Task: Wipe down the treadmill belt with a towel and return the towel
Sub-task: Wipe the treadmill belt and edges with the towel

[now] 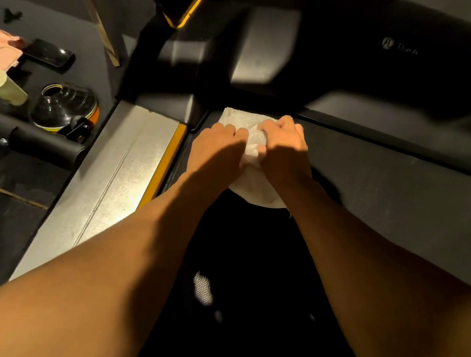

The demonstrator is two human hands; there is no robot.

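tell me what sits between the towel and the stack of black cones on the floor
In the head view, the silver side rail with its yellow edge strip lies between the white towel and the black cones.

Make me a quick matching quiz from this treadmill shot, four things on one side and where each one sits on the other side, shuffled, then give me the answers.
Column one:
1. white towel
2. yellow strip
3. phone
4. pale green cylinder

Column two:
A. lying on the floor left of the treadmill, beside pink items
B. on the belt near its front end, under both hands
C. running along the inner edge of the silver side rail
D. on the floor beside the black and orange cone-shaped object

Pairs: 1-B, 2-C, 3-A, 4-D
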